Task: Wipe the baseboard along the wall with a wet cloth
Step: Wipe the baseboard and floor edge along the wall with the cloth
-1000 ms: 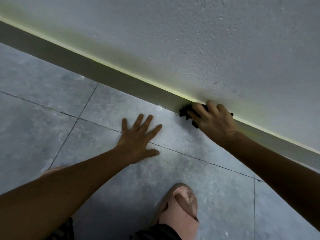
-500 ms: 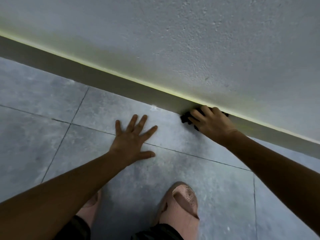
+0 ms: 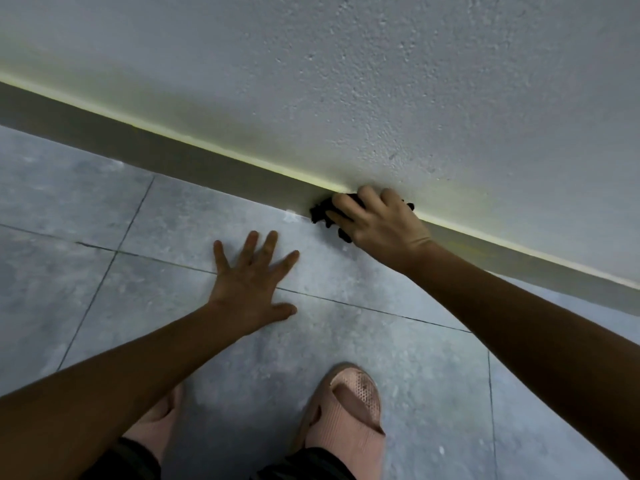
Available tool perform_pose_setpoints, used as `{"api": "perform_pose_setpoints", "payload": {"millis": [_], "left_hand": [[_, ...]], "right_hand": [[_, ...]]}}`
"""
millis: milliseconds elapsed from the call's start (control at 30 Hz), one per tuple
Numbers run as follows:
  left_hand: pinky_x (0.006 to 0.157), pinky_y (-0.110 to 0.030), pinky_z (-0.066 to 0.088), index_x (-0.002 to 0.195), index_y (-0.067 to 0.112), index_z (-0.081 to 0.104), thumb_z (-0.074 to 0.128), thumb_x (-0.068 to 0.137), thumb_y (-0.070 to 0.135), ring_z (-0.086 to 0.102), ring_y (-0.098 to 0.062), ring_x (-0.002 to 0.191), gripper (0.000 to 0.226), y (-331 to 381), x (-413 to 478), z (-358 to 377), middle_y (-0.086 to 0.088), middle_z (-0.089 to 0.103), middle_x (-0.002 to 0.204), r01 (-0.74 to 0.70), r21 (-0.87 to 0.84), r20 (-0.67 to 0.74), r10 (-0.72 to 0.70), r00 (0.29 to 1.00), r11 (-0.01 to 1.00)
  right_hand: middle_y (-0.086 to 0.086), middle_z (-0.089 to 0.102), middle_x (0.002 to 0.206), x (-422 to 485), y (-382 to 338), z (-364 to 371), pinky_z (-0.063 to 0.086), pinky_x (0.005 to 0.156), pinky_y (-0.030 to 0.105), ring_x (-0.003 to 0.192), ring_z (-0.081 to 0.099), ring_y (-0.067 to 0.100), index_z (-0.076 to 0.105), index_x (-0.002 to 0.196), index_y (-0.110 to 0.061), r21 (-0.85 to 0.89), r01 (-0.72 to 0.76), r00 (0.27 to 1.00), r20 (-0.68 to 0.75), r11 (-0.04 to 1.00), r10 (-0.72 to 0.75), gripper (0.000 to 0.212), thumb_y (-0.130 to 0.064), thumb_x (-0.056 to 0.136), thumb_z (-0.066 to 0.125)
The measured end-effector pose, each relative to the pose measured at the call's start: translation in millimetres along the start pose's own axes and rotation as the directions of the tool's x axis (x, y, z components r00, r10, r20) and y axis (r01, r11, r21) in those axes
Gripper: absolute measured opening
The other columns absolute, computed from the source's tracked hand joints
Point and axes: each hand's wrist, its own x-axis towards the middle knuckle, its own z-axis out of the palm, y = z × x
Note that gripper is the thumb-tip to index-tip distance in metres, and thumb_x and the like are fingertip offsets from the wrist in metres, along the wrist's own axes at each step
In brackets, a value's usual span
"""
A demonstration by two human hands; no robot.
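A dark grey baseboard [image 3: 194, 157] with a pale yellowish top edge runs diagonally from the upper left down to the right, under a rough white wall [image 3: 381, 81]. My right hand [image 3: 377, 220] presses a black cloth [image 3: 320, 212] against the baseboard; most of the cloth is hidden under the fingers. My left hand [image 3: 254, 282] lies flat on the grey floor tile [image 3: 346, 341], fingers spread, holding nothing, a short way in front of the cloth.
Both feet in pink slippers stand on the floor below the hands, the right slipper [image 3: 346, 414] near the bottom middle, the left slipper [image 3: 156, 424] partly hidden by my forearm. Dark grout lines cross the tiles. A small white speck [image 3: 290, 213] lies by the baseboard.
The view has shifted slightly. My right hand with the cloth has stayed pressed on the baseboard, sliding a little along it. My left hand remains flat on the floor.
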Motion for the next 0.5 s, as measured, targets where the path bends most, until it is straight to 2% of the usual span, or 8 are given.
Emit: {"api": "perform_pose_setpoints", "payload": {"millis": [133, 233, 300, 400, 500], "left_hand": [[0.110, -0.061, -0.012, 0.146, 0.034, -0.015, 0.025, 0.080, 0.077, -0.023, -0.025, 0.143, 0.088, 12, 7, 2, -0.002, -0.022, 0.158, -0.084, -0.022, -0.091, 0.081, 0.993, 0.996], [0.110, -0.062, -0.009, 0.146, 0.038, -0.014, 0.023, 0.078, 0.079, -0.022, -0.026, 0.143, 0.088, 30, 13, 4, -0.001, -0.023, 0.157, -0.163, -0.068, -0.062, 0.159, 0.985, 0.984], [0.107, -0.066, -0.011, 0.145, 0.041, -0.013, 0.020, 0.074, 0.083, -0.022, -0.025, 0.143, 0.089, 36, 16, 6, 0.001, -0.022, 0.157, -0.197, -0.062, -0.023, 0.196, 0.980, 0.978], [0.105, -0.069, -0.011, 0.145, 0.043, -0.012, 0.020, 0.069, 0.087, -0.023, -0.022, 0.143, 0.093, 32, 18, 12, 0.004, -0.022, 0.157, -0.195, -0.051, -0.018, 0.194, 0.981, 0.980], [0.104, -0.070, -0.008, 0.144, 0.043, -0.014, 0.024, 0.067, 0.088, -0.023, -0.023, 0.143, 0.096, 33, 18, 14, 0.004, -0.023, 0.157, -0.192, -0.006, -0.018, 0.192, 0.981, 0.981]], "right_hand": [[-0.011, 0.066, 0.096, -45, 14, 14, 0.040, 0.053, 0.025, 0.073, 0.058, 0.014, 0.069, 0.099, -0.031, -0.050, 0.037, 0.993, 0.115, 0.998, -0.031, 0.044, -0.009, 0.086, 0.033], [-0.012, 0.066, 0.094, -79, 32, 13, 0.040, 0.052, 0.023, 0.071, 0.058, 0.013, 0.070, 0.094, -0.034, -0.086, 0.054, 0.979, 0.203, 0.995, -0.035, 0.048, -0.008, 0.086, 0.030], [-0.011, 0.066, 0.093, -81, 38, 6, 0.040, 0.052, 0.024, 0.071, 0.057, 0.014, 0.069, 0.094, -0.033, -0.089, 0.016, 0.984, 0.177, 0.996, 0.000, 0.046, -0.008, 0.086, 0.032], [-0.007, 0.066, 0.094, -55, 33, -3, 0.043, 0.053, 0.026, 0.075, 0.059, 0.018, 0.069, 0.096, -0.030, -0.001, -0.052, 0.996, 0.078, 0.999, 0.052, 0.040, -0.011, 0.084, 0.036], [-0.008, 0.066, 0.101, -25, 17, -7, 0.046, 0.056, 0.025, 0.084, 0.062, 0.016, 0.069, 0.097, -0.029, 0.012, -0.009, 0.999, 0.042, 1.000, 0.008, 0.033, -0.014, 0.084, 0.043]]}}
